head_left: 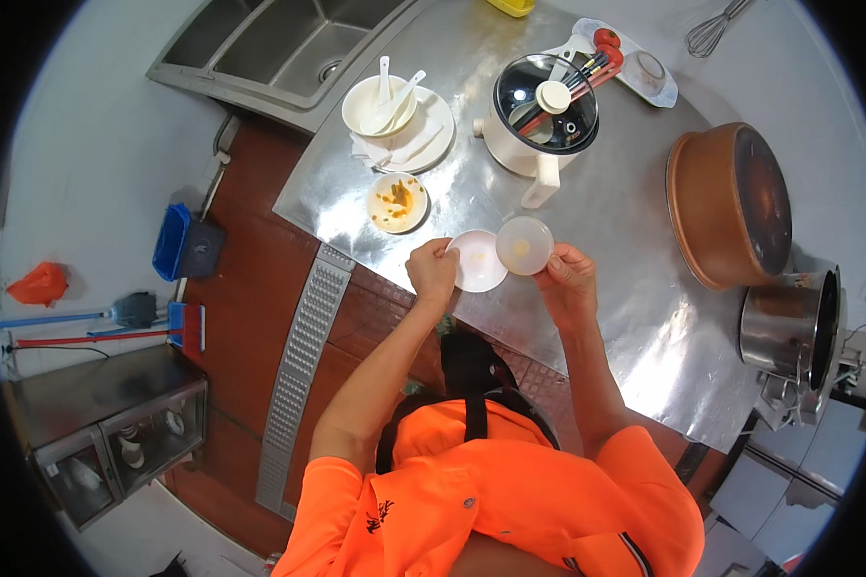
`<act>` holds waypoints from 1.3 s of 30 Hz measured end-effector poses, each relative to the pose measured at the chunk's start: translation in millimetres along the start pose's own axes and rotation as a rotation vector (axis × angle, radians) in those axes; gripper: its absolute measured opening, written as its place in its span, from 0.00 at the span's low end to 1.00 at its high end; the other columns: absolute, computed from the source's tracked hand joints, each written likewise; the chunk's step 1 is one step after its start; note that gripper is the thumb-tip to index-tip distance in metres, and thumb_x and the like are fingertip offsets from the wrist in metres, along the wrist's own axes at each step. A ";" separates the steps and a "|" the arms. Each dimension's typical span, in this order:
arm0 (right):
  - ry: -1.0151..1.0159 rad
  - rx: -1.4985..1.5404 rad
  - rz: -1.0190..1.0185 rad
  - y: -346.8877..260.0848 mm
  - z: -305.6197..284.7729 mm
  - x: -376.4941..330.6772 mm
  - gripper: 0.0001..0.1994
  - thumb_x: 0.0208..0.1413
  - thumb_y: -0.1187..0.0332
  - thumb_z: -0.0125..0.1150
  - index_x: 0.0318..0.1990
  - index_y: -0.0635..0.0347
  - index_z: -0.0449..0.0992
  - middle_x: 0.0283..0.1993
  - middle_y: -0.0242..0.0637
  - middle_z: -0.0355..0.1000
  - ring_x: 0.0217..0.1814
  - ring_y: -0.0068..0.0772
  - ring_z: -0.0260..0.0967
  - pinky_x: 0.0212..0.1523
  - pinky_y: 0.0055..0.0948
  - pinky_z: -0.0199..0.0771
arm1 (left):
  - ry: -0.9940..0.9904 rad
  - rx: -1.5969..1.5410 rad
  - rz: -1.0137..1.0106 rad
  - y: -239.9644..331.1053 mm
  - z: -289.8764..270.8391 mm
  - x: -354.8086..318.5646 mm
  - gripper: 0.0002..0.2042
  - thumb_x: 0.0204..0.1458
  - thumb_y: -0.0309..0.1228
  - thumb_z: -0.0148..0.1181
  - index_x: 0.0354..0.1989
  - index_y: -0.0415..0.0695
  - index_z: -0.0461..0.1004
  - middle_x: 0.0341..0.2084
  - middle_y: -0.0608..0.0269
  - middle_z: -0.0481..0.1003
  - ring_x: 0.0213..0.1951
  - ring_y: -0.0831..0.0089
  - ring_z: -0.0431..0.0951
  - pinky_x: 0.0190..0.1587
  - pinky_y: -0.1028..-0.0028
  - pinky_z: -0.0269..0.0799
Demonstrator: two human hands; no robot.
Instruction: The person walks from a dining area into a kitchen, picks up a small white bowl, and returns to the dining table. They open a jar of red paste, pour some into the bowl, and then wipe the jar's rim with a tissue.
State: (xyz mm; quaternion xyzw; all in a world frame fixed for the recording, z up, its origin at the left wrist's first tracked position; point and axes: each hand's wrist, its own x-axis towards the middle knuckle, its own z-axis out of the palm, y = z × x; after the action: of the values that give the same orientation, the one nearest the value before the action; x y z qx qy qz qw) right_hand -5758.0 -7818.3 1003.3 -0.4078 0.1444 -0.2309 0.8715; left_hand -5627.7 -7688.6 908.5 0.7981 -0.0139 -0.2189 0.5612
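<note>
My left hand grips a small white plate by its left rim, just above the near edge of the steel counter. My right hand holds a small round white dish that carries a yellowish smear. The two dishes touch, and the right one overlaps the plate's upper right edge. Both are held close to my chest, in front of my orange shirt.
Past my hands stand a soiled white plate, a bowl with spoons on stacked plates and a white electric pot with a glass lid. A brown basin and a steel pot sit right. A sink lies far left.
</note>
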 end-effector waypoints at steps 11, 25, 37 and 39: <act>0.074 0.051 0.059 23.4 -18.7 -8.9 0.08 0.54 0.73 0.60 0.39 0.68 0.76 0.40 0.41 0.75 0.41 0.32 0.71 0.46 0.33 0.70 | -0.096 -0.180 0.082 -0.2 -29.5 -12.3 0.11 0.49 0.29 0.61 0.40 0.38 0.78 0.27 0.60 0.78 0.28 0.76 0.76 0.32 0.76 0.70; -0.996 -1.028 -0.740 23.0 123.5 -51.5 0.06 0.41 0.77 0.63 0.28 0.62 0.74 0.31 0.36 0.70 0.34 0.39 0.67 0.34 0.30 0.67 | 0.080 -0.900 -0.120 -4.8 -146.8 -145.9 0.22 0.62 0.42 0.43 0.40 0.33 0.74 0.34 0.56 0.77 0.35 0.71 0.78 0.38 0.74 0.74; -1.899 -0.774 -0.869 135.9 215.1 -270.2 0.10 0.32 0.75 0.60 0.28 0.59 0.72 0.33 0.36 0.68 0.40 0.38 0.67 0.40 0.35 0.63 | 0.738 -1.004 -0.026 -159.3 -240.5 -412.6 0.23 0.62 0.44 0.43 0.40 0.33 0.74 0.33 0.56 0.77 0.34 0.71 0.78 0.38 0.74 0.75; -1.584 -0.710 -0.714 172.1 213.5 -297.5 0.12 0.42 0.75 0.62 0.38 0.61 0.75 0.36 0.42 0.73 0.36 0.43 0.72 0.36 0.36 0.70 | 0.893 -1.001 -0.055 -185.8 -254.9 -451.0 0.21 0.62 0.42 0.45 0.40 0.32 0.74 0.34 0.55 0.77 0.34 0.71 0.78 0.38 0.74 0.75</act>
State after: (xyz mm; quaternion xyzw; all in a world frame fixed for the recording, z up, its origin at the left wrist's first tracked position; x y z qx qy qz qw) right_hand -5868.5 -7429.5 1021.9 -0.7085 -0.5625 -0.0824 0.4181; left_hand -5983.8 -7272.4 961.4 0.4556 0.3430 0.1383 0.8097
